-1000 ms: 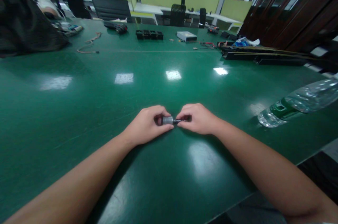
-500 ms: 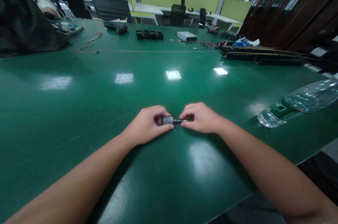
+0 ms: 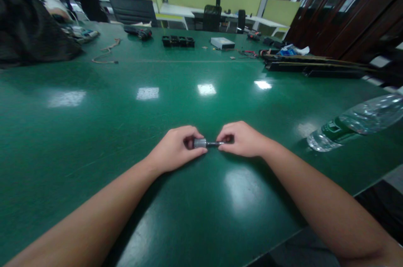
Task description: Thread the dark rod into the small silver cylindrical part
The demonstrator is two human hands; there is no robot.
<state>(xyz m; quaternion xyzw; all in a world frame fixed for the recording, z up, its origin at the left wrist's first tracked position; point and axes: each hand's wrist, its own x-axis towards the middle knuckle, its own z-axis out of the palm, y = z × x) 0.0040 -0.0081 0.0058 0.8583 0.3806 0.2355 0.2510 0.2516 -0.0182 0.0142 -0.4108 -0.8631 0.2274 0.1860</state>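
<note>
In the head view, a metal cylinder [image 3: 200, 143] and the thin dark shaft [image 3: 212, 144] at its right end lie just over the bench [image 3: 176, 82], their long axis running left to right between the hands. The left hand [image 3: 173, 149], nearer the cylinder, is closed around it between thumb and fingers. The right hand [image 3: 244, 139] is pinched nearly closed on the shaft's right end, a short bare stretch showing between them. Whether the cylinder touches the bench, I cannot tell.

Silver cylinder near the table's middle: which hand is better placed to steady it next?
Probably the left hand: it grips the silver cylinder directly, while the right hand pinches the thin dark shaft.
</note>
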